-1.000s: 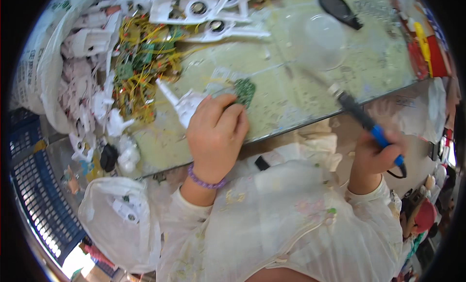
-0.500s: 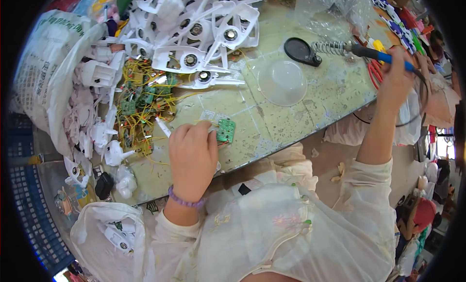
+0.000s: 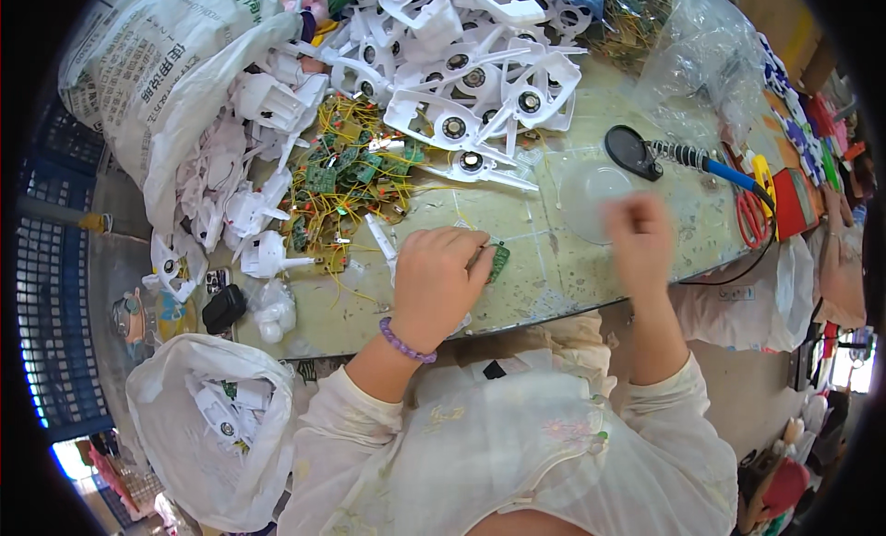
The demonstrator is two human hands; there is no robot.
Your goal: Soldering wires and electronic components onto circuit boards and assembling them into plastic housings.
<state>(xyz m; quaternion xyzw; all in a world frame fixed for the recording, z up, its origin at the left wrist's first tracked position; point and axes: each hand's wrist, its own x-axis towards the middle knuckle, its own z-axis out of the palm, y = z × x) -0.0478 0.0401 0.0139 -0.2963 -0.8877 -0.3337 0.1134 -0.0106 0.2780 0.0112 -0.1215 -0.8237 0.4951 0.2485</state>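
Observation:
My left hand (image 3: 439,279), with a purple bead bracelet at the wrist, is closed on a small green circuit board (image 3: 499,262) near the table's front edge. Most of the board is hidden under the fingers. My right hand (image 3: 639,242) is in the air over the table, in front of a round translucent dish (image 3: 588,200); motion smears its fingers. Farther right, the blue-handled soldering iron (image 3: 736,174) rests in the coil spring (image 3: 676,154) of its black stand (image 3: 631,152).
White plastic housings with round speakers (image 3: 453,128) are heaped at the back. Left of them lies a tangle of wired green boards (image 3: 346,171), beside a large white sack (image 3: 175,65). An open white bag (image 3: 148,425) holds parts at lower left. Red-handled scissors (image 3: 752,220) lie at right.
My right hand has let go of the soldering iron, which stays in its stand, and has moved left towards my left hand. The view has shifted; my left hand still holds the circuit board.

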